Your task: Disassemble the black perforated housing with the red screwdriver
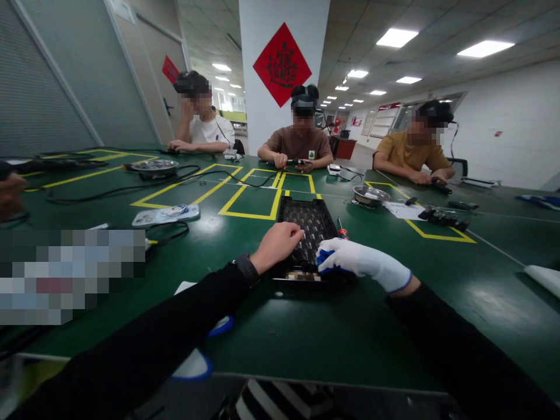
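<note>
A black, open rectangular casing [310, 213] lies on the green table in front of me, its inner face patterned with many small light marks. My bare left hand [280, 242] is over its left side, with the fingers curled together and any held item hidden. At the right side is my right hand [345, 256] in a white glove with a blue palm; its fingers are bent inward, and whatever they hold is out of sight. A screwdriver [342, 232] with a red handle rests just beyond the gloved hand. Metallic parts [301, 276] show along the casing's near edge.
A white glove with a blue cuff [192, 366] lies by the near table edge under my left arm. A phone-like item [166, 215], metal bowls [155, 168], cables and black parts [444, 219] are spread about. Several people sit across the table, and a hand [12, 195] shows at far left.
</note>
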Available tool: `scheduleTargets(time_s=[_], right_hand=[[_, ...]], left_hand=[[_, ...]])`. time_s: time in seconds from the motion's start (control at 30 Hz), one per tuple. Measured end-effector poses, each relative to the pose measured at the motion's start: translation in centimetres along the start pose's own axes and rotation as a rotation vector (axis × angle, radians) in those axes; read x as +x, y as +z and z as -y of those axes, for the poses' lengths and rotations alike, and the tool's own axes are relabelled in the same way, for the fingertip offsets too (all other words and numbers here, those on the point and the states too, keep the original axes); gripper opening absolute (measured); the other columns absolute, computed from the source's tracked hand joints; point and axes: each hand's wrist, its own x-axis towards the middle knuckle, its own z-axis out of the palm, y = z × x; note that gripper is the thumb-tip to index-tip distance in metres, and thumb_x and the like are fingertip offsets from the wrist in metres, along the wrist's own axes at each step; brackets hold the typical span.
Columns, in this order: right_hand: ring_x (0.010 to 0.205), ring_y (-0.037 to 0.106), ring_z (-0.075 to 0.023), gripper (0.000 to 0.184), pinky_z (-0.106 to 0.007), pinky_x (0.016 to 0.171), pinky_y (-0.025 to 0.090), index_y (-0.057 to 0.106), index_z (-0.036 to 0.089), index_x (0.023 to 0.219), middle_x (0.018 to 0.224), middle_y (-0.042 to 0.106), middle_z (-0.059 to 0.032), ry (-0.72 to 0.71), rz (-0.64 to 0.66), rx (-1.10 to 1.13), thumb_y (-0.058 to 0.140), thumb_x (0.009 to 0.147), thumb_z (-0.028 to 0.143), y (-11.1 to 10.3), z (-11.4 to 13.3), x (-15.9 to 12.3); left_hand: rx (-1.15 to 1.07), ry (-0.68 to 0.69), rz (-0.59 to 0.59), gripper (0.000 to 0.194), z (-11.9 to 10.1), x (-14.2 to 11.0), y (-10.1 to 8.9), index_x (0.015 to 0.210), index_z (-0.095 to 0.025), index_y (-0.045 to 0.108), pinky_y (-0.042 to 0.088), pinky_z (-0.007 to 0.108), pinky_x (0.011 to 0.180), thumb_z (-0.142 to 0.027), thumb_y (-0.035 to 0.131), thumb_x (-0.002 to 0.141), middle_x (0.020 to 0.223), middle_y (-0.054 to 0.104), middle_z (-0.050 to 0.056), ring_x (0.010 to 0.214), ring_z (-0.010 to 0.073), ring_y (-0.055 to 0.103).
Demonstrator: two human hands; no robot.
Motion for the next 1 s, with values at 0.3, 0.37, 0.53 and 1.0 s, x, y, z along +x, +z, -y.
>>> scheduleTargets(time_s=[0.3,0.37,0.53,1.0], right_hand=[[0.072,0.055,-0.0143,0.007,-0.024,0.065,0.043,0.068,0.024,0.072,0.076,0.062,0.0006,0.039,0.002,-0.105,0.063,0.068,0.021,0.0,-0.7,-0.3],[0.068,0.053,-0.014,0.006,-0.024,0.061,0.042,0.068,0.023,0.072,0.072,0.061,0.0004,0.076,0.003,-0.109,0.063,0.068,0.023,0.0,-0.2,-0.5],[0.067,0.051,-0.0128,0.008,-0.024,0.062,0.04,0.067,0.02,0.073,0.073,0.059,0.0009,0.066,-0.016,-0.111,0.063,0.068,0.025,-0.1,0.0,-0.7],[0.066,0.052,-0.0134,0.01,-0.024,0.061,0.04,0.066,0.02,0.073,0.071,0.059,0.0,0.095,0.0,-0.081,0.063,0.068,0.028,-0.1,0.5,-0.8]], left_hand=[[0.011,0.007,0.008,0.035,-0.1,0.0,0.0,0.068,-0.015,0.066,0.035,0.023,0.06,-0.035,0.042,0.084,0.066,0.063,0.004,0.061,0.0131,0.053],[0.014,0.005,0.012,0.035,-0.1,0.0,0.0,0.068,-0.015,0.066,0.034,0.023,0.059,-0.035,0.042,0.084,0.066,0.063,0.004,0.061,0.0132,0.053],[0.018,0.003,0.02,0.035,0.0,0.0,0.1,0.067,-0.014,0.065,0.034,0.024,0.059,-0.036,0.043,0.083,0.066,0.063,0.005,0.061,0.0135,0.053],[0.013,0.006,0.029,0.035,0.1,0.1,0.0,0.069,-0.014,0.066,0.035,0.024,0.061,-0.036,0.042,0.083,0.067,0.064,0.005,0.062,0.014,0.054]])
